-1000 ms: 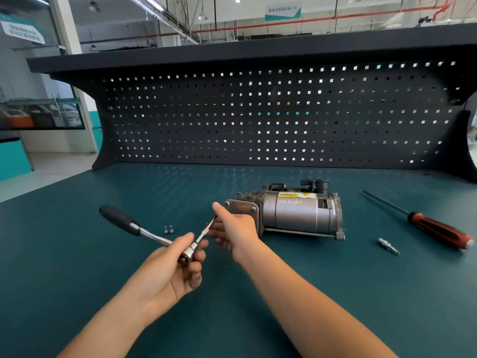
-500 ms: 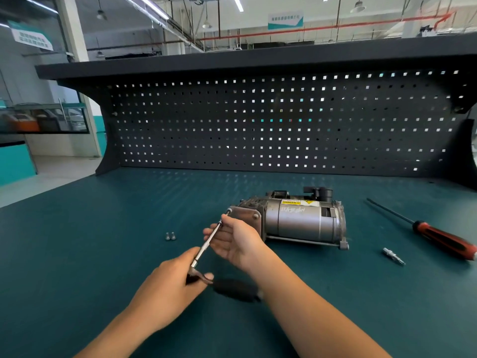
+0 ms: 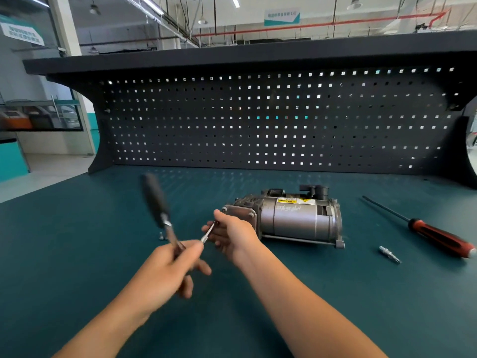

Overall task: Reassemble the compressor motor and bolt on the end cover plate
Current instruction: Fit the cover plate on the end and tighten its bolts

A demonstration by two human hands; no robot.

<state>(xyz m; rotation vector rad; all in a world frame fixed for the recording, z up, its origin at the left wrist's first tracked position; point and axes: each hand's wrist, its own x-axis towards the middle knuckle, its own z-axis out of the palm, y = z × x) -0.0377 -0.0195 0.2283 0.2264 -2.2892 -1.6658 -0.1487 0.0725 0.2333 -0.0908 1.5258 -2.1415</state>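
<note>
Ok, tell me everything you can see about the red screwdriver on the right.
The screwdriver lies flat on the teal bench, right of the compressor and apart from it. It has a long thin dark shaft pointing back-left and a red handle with black grip sections, seemingly plastic or rubber. Nothing touches it; a small metal bit lies just in front.

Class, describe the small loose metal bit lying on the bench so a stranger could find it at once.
Start at the grey compressor motor in the middle of the green bench. To its right lies a red-and-black-handled screwdriver. The metal bit lies between them, nearer the viewer: short, silvery, with no handle.
</note>
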